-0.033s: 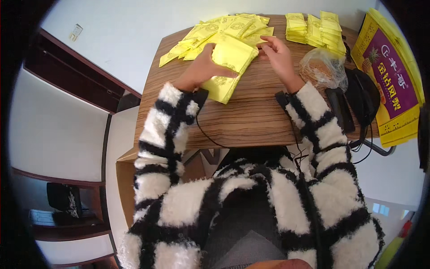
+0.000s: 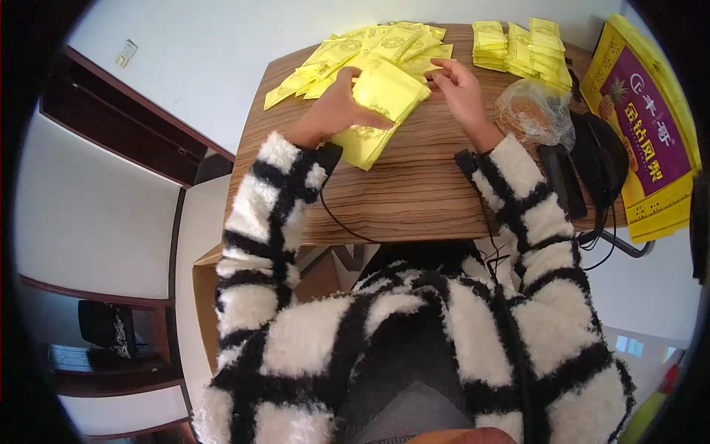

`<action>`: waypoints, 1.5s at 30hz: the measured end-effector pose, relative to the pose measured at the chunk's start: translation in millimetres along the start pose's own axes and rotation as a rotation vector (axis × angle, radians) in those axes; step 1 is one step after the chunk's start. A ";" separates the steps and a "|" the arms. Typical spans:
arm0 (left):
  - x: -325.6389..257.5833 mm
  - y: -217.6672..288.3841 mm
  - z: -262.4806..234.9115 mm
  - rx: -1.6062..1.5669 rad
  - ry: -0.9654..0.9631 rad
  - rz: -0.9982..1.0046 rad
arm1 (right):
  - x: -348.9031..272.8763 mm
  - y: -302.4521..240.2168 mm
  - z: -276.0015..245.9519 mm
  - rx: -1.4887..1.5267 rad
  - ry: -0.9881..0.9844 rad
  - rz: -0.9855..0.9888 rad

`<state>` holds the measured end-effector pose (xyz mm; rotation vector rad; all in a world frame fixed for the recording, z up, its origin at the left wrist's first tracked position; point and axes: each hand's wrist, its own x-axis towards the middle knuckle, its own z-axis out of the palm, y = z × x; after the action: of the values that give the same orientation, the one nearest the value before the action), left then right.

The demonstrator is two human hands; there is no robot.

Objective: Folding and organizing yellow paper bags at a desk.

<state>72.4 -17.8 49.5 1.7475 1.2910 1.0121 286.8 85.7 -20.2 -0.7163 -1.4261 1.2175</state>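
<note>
Gripping the yellow packet (image 2: 386, 90) at the table's (image 2: 414, 192) far edge, the left hand (image 2: 336, 111) pinned it while the right hand (image 2: 460, 90) pinched its corner; keeping edges aligned seemed wise.

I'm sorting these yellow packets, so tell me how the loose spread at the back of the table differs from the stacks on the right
The loose spread is fanned and overlapping at odd angles, while the stacks sit squared in neat side-by-side piles. The spread covers a wide patch of table; the stacks take up a compact one. The left hand and right hand work at the spread; the stacks lie untouched. Both are the same flat yellow packets.
</note>
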 end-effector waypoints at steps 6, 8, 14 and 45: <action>2.3 19.4 21.4 0.761 -0.257 -0.323 | -5.6 4.3 -12.4 -0.027 -0.020 -0.047; -2.2 5.9 35.9 0.870 -0.238 -0.221 | -6.8 7.7 -15.1 -0.013 -0.027 -0.025; -5.0 -6.4 52.7 1.128 -0.211 -0.006 | -9.4 17.8 -24.3 -0.014 -0.113 -0.009; -7.5 -9.9 56.2 0.933 -0.160 0.031 | -18.3 11.3 -27.2 -0.161 -0.301 0.052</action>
<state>117.7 -28.3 15.5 2.4509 1.7806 0.2369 314.9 80.2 -39.6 -0.7034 -1.7796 1.3008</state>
